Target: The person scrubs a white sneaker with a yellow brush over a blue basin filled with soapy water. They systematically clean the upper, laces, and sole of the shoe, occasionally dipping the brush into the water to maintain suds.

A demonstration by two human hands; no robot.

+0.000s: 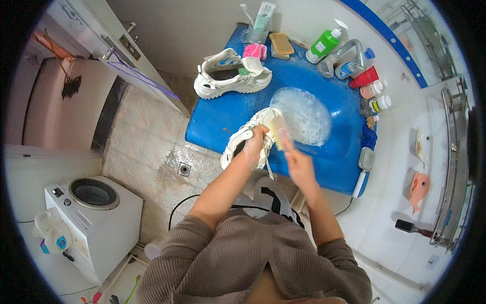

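Note:
My left hand (pixel 255 146) grips a white sneaker (pixel 237 142) above the front edge of a blue washbasin counter (pixel 209 125). One lace dangles from the shoe's right side. In my right hand (pixel 300 163) is a scrubbing brush (pixel 280 133) with pale bristles and a pinkish handle, blurred by motion. Its bristles are against or very close to the sneaker's toe area. Just beyond, the basin holds foamy, whitish water (pixel 303 116). A second white sneaker (pixel 231 76) rests on the counter at the back left, its opening facing up.
Along the back stand a cup (pixel 256 35), soap bar (pixel 281 43), green pump bottle (pixel 324 46), metal faucet (pixel 341 57) and several smaller bottles. A corded white appliance (pixel 365 159) lies at the right edge. A floor drain (pixel 184 169) and washing machine (pixel 95 224) are at left.

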